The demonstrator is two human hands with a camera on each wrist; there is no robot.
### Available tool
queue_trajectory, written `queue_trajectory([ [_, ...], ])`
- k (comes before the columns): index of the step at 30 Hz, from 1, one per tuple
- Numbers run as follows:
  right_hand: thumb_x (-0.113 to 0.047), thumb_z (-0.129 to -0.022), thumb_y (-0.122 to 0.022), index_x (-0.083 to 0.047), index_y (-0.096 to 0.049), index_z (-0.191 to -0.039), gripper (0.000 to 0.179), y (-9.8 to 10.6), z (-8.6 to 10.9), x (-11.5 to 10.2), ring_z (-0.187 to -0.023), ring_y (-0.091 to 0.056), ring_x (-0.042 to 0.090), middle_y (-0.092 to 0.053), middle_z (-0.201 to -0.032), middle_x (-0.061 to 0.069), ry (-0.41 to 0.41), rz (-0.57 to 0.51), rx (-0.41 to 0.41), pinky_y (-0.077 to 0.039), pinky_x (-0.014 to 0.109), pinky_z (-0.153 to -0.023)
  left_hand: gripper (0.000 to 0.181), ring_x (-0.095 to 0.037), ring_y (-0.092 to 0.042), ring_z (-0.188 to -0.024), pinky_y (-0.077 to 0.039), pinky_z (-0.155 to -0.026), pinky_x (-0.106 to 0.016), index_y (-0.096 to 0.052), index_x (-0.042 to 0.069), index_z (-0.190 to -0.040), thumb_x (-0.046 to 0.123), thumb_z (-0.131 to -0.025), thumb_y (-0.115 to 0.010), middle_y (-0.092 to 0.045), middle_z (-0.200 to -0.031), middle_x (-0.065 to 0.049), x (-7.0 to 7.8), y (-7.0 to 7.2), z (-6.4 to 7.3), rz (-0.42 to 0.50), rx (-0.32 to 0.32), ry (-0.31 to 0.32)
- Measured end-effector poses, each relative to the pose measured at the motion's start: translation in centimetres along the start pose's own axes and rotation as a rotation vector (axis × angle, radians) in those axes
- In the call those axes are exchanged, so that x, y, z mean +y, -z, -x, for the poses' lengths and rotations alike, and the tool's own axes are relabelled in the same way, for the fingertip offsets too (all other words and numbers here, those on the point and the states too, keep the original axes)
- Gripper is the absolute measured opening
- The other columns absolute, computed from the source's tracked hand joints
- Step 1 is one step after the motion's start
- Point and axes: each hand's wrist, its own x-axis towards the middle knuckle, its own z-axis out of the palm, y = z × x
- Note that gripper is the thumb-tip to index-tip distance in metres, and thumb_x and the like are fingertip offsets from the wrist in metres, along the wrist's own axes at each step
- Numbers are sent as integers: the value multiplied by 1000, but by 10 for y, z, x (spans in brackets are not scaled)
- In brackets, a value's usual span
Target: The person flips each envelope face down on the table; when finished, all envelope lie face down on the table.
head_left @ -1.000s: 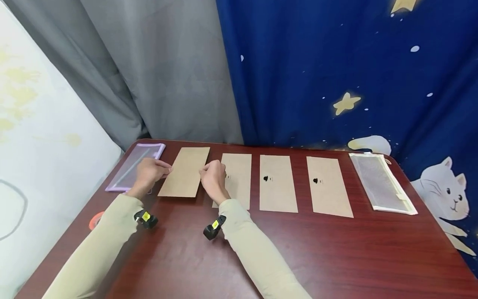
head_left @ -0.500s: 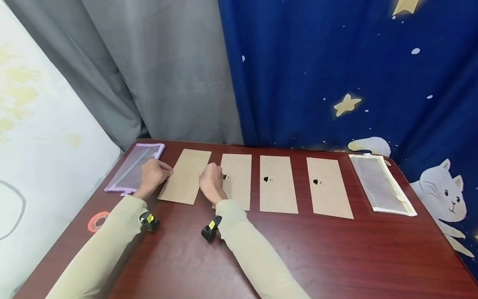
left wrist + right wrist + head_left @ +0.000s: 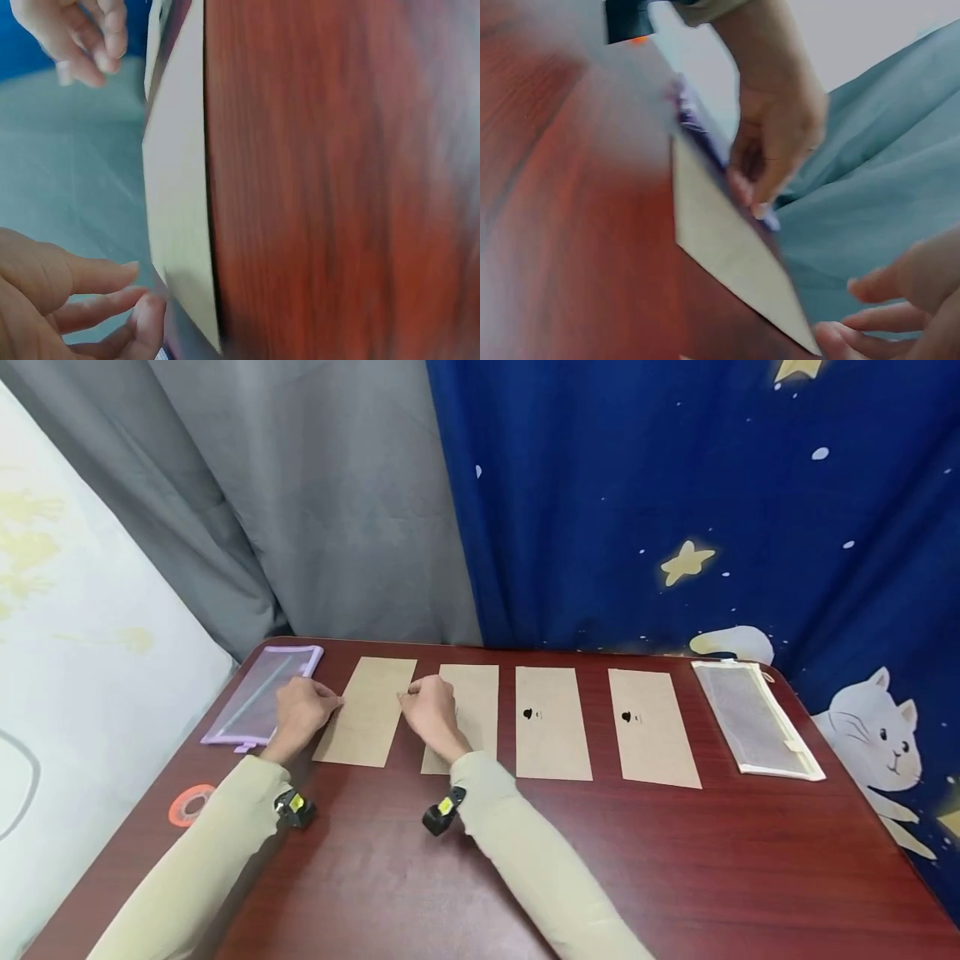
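Note:
A plain brown kraft-paper rectangle [image 3: 367, 710] lies flat on the dark red table [image 3: 360, 868], leftmost in a row of similar ones. My left hand [image 3: 300, 710] is at its left edge, thumb and fingers slightly apart in the left wrist view; whether the fingertips touch the paper I cannot tell. Beside the right edge is my right hand [image 3: 431, 706], partly covering the second kraft rectangle [image 3: 472, 693]. In the right wrist view the right thumb and fingers [image 3: 885, 319] are spread, with nothing between them.
Two more kraft rectangles with a small hat print, one central [image 3: 553, 735] and one farther right [image 3: 656, 735], continue the row. A purple-edged mesh zip pouch [image 3: 240, 702] lies left, a white-edged one [image 3: 750, 714] right. An orange tape roll [image 3: 180, 810] sits near the left edge.
The leftmost kraft rectangle was raised off the table between both hands, then came down and now lies flat. My right hand has lifted slightly from its right edge.

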Motion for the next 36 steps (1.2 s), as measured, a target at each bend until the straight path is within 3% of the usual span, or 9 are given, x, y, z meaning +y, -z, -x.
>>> queue_trajectory([
  [3, -26, -97, -68, -9, -78, -112, 25, 26, -1, 6, -90, -72, 18, -78, -103, 7, -59, -53, -58, -57, 27, -77, 22, -48, -69, -93, -54, -77, -53, -79, -2, -91, 18, -90, -71, -76, -95, -24, 15, -4, 5, 28, -8, 5],
  [6, -24, -98, -66, -6, -74, -120, 30, 53, -4, 17, -98, -74, 28, -76, -110, 15, -134, -143, -133, -61, 34, -84, 29, -45, -67, -106, -54, -89, -53, -79, 0, -102, 24, -96, -64, -75, -106, -23, 32, -7, 11, 86, -92, 40],
  [9, -19, -100, -64, 2, -69, -125, 33, 78, -6, 32, -103, -74, 33, -72, -116, 22, -191, -242, -185, -62, 38, -89, 34, -38, -69, -110, -56, -95, -47, -75, 0, -115, 25, -99, -60, -73, -113, -23, 53, -11, 14, 229, -240, 107],
  [14, -16, -102, -59, 11, -58, -134, 41, 107, -7, 55, -115, -68, 37, -66, -127, 29, -233, -319, -249, -59, 41, -97, 45, -39, -59, -127, -51, -109, -43, -52, -14, -137, 17, -105, -49, -57, -136, -34, 82, -21, 15, 603, -530, 243],
  [17, -15, -103, -57, 13, -53, -137, 44, 119, -7, 67, -119, -66, 37, -63, -131, 31, -263, -349, -277, -58, 40, -98, 47, -42, -51, -136, -44, -116, -44, -44, -16, -142, 13, -106, -45, -47, -145, -36, 92, -25, 14, 723, -623, 313],
  [21, -12, -104, -55, 14, -49, -139, 44, 130, -5, 80, -107, -72, 28, -62, -131, 32, -334, -404, -297, -61, 32, -91, 47, -38, -54, -133, -44, -116, -42, -43, -12, -146, 13, -106, -44, -45, -149, -32, 100, -29, 12, 767, -658, 374],
  [26, -9, -104, -53, 16, -47, -139, 43, 134, -5, 87, -88, -69, 17, -59, -132, 35, -399, -501, -353, -62, 25, -84, 47, -24, -64, -111, -53, -107, -34, -44, -8, -147, 16, -106, -43, -47, -149, -27, 104, -34, 8, 746, -670, 430],
  [32, -9, -104, -54, 14, -51, -136, 40, 133, -6, 82, -102, -69, 24, -58, -135, 33, -437, -515, -375, -61, 24, -86, 43, -10, -67, -84, -59, -93, -27, -47, -12, -140, 14, -107, -41, -62, -121, -18, 111, -41, 5, 725, -656, 467],
  [36, -9, -103, -56, 14, -53, -134, 39, 132, -8, 78, -108, -67, 25, -60, -134, 31, -446, -509, -365, -60, 19, -80, 41, -9, -65, -81, -60, -89, -24, -48, -13, -138, 13, -106, -41, -64, -105, -11, 115, -42, 2, 715, -635, 499],
])
